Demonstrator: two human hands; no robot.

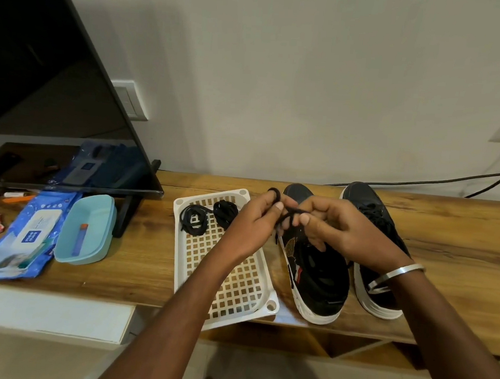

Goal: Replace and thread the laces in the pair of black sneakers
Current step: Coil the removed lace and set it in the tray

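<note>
Black cord, the lace [292,212], runs short and nearly level between the two hands above the toe end of the nearer sneaker [314,269]. Its long axis lies left to right across the view, with a small loop riding up over the left hand [252,227] at the index finger and a loose tail dropping toward the shoe's open throat. The left hand pinches the lace between thumb and curled fingers; the right hand [337,229] pinches the other part in the same way, its fingers [304,220] narrow and bent round the cord. The two hands are nearly touching, so neither is clearly nearer; I judge the eyelets lie just below and toward the person from the fingertips, so the coming feed would go downward.

The second sneaker [377,247] stands just beside the first on its right, already laced as far as I can tell. Left of the shoes, a white perforated tray [237,279] holds two more coiled black laces [209,216] at its far end. All rest on the wooden shelf [138,270].
</note>
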